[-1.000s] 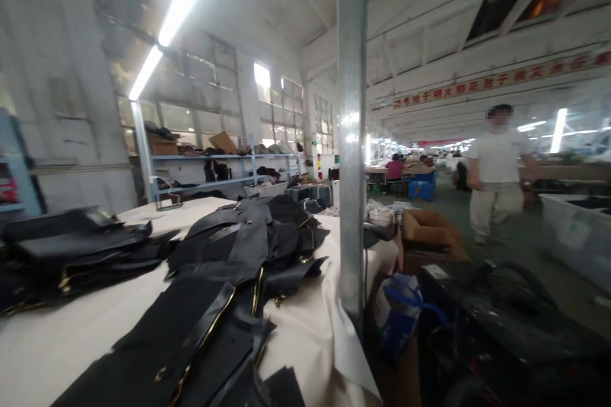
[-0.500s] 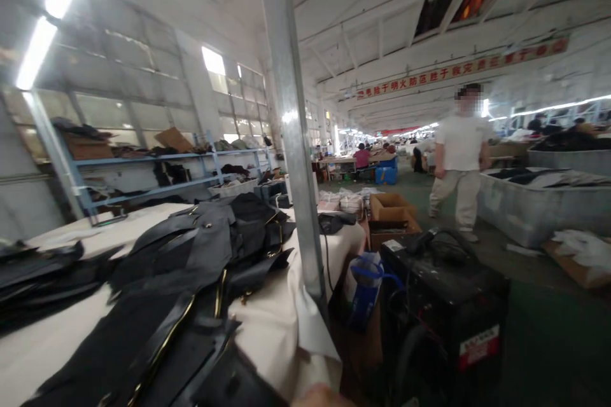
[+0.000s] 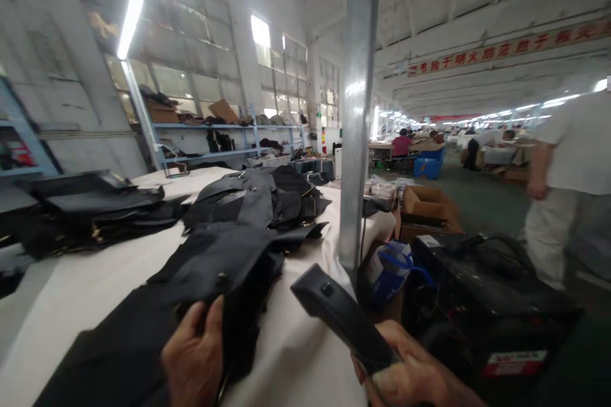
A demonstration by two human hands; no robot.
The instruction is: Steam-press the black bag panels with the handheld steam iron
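**A:** What's in hand?

**B:** A worker's left hand (image 3: 193, 353) is closed on a black panel (image 3: 214, 273), fingers curled around its edge; the right hand (image 3: 410, 365) is wrapped round the lower end of a black strip (image 3: 341, 318), a stud showing on its upper face.

**A:** Where do they lie?

**B:** The panel drapes over a cream-covered table (image 3: 90, 283), just before a heap of black pieces (image 3: 258, 203); the strip is held up over the table's edge, its tip just beside a steel post (image 3: 357, 108).

**A:** And nearby?

**B:** Right of the post, a cardboard box (image 3: 427, 206), a blue-and-white bag (image 3: 389, 273) and a black machine (image 3: 477, 280); at the right edge, a co-worker (image 3: 570, 165) in a white shirt, apart from the table.
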